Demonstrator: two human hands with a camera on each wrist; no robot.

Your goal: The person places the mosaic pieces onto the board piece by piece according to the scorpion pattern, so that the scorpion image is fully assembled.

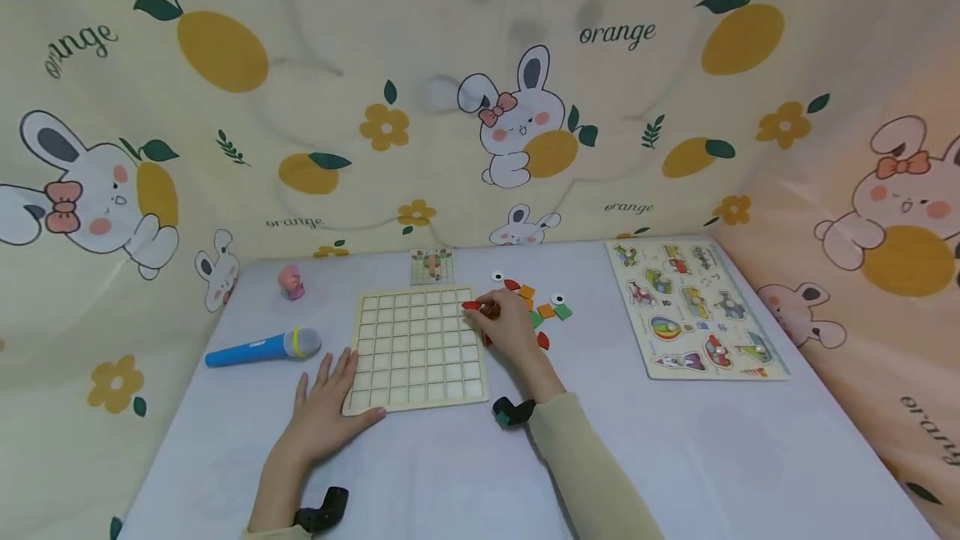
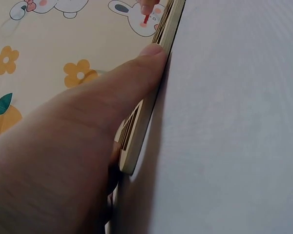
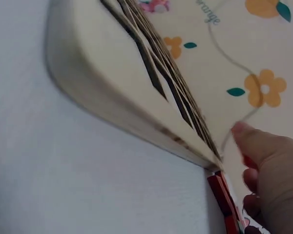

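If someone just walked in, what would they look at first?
Probably the bunny-and-orange cloth hanging behind the white table. Next, their eye might drop to the gridded board mid-table, where the right hand holds a red piece near the far right corner and the left hand touches the near left corner. The bright blue microphone lies left of the board.
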